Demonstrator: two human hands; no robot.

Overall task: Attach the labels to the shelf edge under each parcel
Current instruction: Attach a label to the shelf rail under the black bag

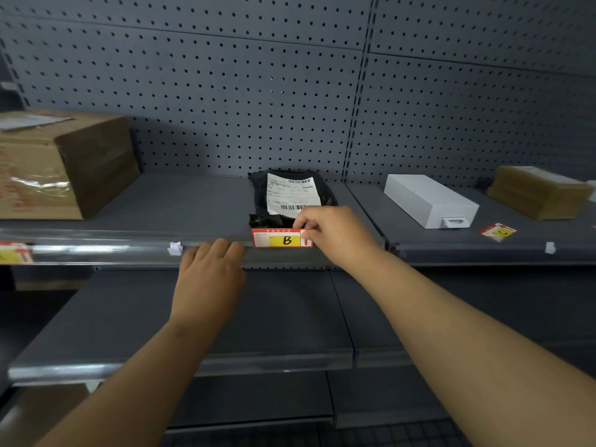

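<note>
We see the right hand [335,233] at the shelf edge [106,248]. Its thumb and first finger pinch the right end of label B [280,239]. This label has a red border and a yellow field, and on the yellow a black "B" is written by hand. A line of small red signs runs along its top, too small for us to read. The label stands against the edge, directly under the black parcel [261,195].

The left hand [209,279] holds nothing. Its fingers are straight and close together, and the tips rest on the edge just to the left of label B. Near this hand a small white clip [175,248] sits on the edge.

The black parcel lies on the shelf [193,201] with a white slip [290,193] on top. We can see two barcodes on the slip, but its fine print is not readable.

To the left stands a brown carton [64,162] with a white slip on its top and red print on its front, both blurred. Under it, at the border of the view, one more red and yellow label [14,253] is in the edge; we cannot read its letter.

To the right lies a white box [429,200]. Near it a label [498,232] lies flat on the shelf, and the letter on its yellow field looks like "C". Further right we see a flat brown parcel [538,191].
</note>
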